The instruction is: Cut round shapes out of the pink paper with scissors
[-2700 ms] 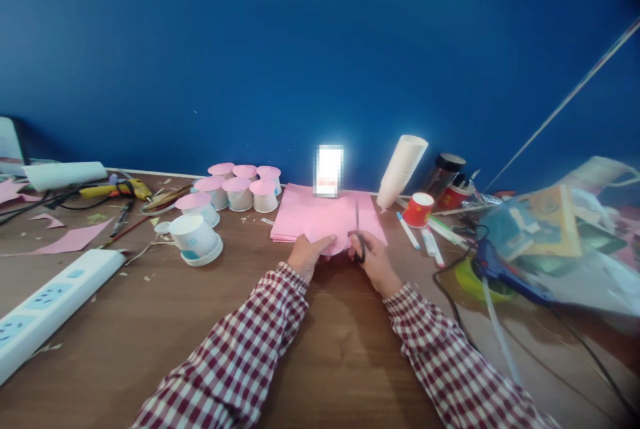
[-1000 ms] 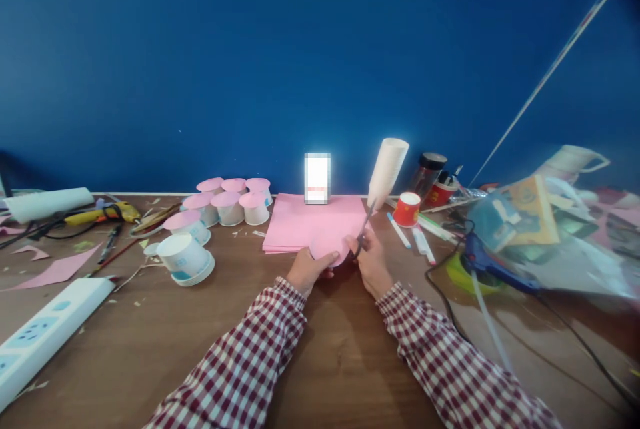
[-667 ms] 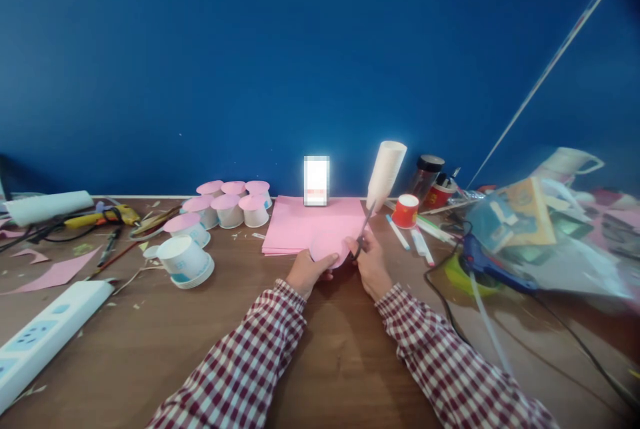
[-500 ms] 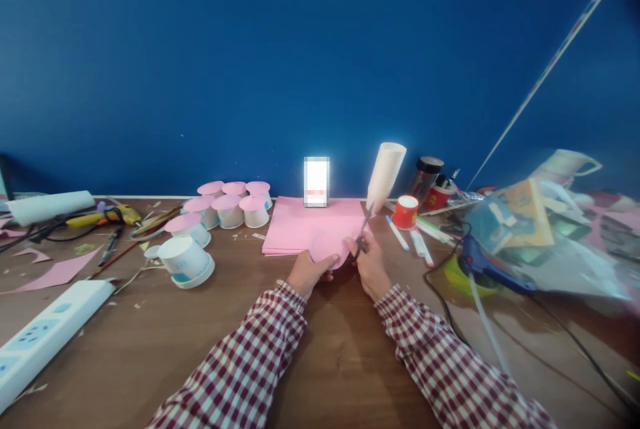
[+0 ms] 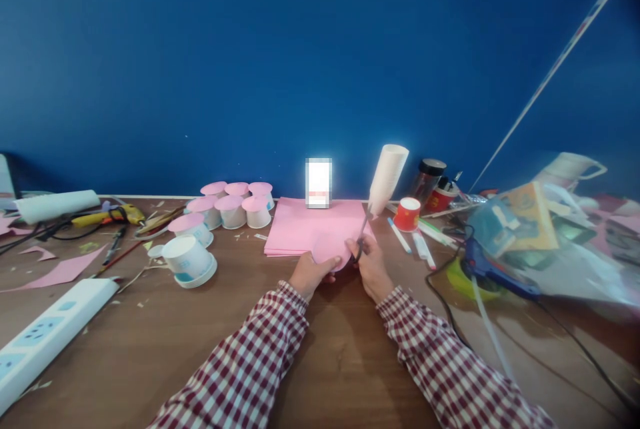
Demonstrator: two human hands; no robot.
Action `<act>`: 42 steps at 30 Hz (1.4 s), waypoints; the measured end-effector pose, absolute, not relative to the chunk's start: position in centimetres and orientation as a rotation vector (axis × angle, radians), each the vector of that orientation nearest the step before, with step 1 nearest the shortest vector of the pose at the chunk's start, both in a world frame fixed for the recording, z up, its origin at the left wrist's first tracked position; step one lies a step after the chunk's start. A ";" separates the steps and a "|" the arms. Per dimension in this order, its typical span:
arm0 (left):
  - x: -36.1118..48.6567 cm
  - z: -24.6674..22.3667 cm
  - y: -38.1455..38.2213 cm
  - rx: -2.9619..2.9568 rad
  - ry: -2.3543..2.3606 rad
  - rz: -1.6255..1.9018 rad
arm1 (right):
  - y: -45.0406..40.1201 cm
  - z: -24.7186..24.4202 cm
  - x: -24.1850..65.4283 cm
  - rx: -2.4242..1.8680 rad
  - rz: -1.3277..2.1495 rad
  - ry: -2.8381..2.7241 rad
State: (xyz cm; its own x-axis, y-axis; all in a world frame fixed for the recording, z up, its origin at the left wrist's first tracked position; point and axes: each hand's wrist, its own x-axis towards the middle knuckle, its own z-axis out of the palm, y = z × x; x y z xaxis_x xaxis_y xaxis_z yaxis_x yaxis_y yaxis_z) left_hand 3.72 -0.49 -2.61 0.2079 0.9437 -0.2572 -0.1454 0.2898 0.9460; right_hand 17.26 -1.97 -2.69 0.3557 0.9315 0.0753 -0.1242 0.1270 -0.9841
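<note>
My left hand (image 5: 313,271) is closed on a round piece of pink paper (image 5: 329,250), its thumb lying on top near the lower edge. In my right hand (image 5: 371,266) is a pair of scissors (image 5: 367,223), fingers wrapped round the handles and blades pointing up and away from me. The scissors are close to the right edge of the round piece; whether the blades touch it I cannot tell. Just beyond both hands lies a stack of pink paper sheets (image 5: 290,229) on the brown table (image 5: 340,362).
Several paper cups with pink round tops (image 5: 233,203) stand at the left, near a white cup (image 5: 187,255). A power strip (image 5: 45,329) and a yellow glue gun (image 5: 110,217) lie farther left. Stacked white cups (image 5: 390,172), a red cup (image 5: 407,213) and a blue glue gun (image 5: 500,275) are rightward.
The whole view has shifted slightly, so things sit a little farther right. Both hands keep nearly the same hold on the pink piece and the scissors.
</note>
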 end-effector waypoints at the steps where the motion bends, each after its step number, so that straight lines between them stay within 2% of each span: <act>1: 3.7 -2.5 -0.5 0.958 1.073 0.951 | -2.0 -2.6 17.2 -1.179 0.937 -0.887; 19: 3.9 -2.2 -0.7 0.914 1.087 0.982 | -1.8 -3.1 17.4 -1.162 0.935 -0.852; 27: 3.4 -1.9 -0.2 0.691 0.937 1.035 | -2.1 -2.7 17.1 -1.144 0.972 -0.849; 34: 2.8 -1.1 0.2 0.419 0.778 1.131 | -3.5 -2.5 16.2 -1.109 0.960 -1.205; 42: 2.9 -1.3 0.5 0.359 0.851 1.249 | -4.3 -2.3 15.6 -1.104 1.037 -1.453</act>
